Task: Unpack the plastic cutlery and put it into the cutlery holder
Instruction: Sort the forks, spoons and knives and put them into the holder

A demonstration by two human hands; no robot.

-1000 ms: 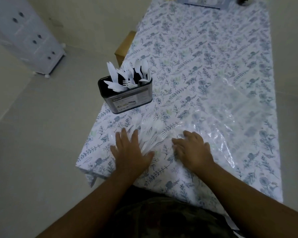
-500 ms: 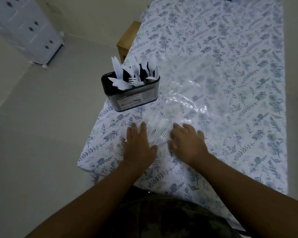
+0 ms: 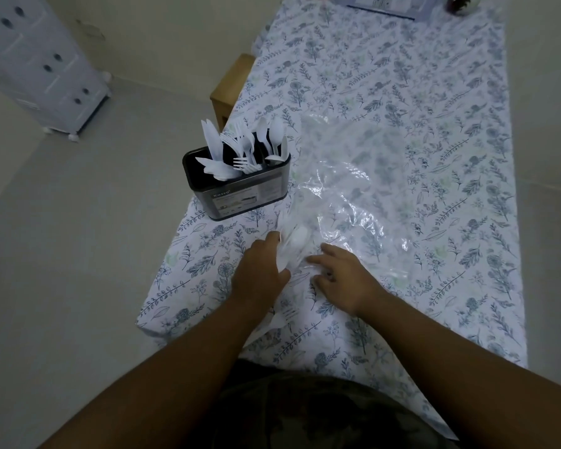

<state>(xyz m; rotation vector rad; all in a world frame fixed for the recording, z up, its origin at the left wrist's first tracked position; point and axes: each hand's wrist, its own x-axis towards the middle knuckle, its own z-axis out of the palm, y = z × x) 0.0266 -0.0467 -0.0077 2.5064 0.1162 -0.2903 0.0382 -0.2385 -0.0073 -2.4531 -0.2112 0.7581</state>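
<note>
Cutlery holder, dark metal, carried a label with "Kono"-like lettering at its top left; the smaller print was unreadable. It stood at the left edge of the surface, holding upright white knives, forks and spoons. Just near and right of it lay a small bunch of loose white plastic cutlery, spoon bowls pointing far, at the near-left end of a clear plastic bag spread flat to the right. Left hand curled around the bunch from the left, fingers closed on the handles. Right hand lay just right of the bunch, fingers loosely spread and pressing on the bag, holding nothing visible. Surface was covered by a white cloth with blue-grey leaf print. A wooden piece of furniture stuck out at the left edge. Floor was pale grey; a light blue drawer cabinet stood far left against a plain wall.
</note>
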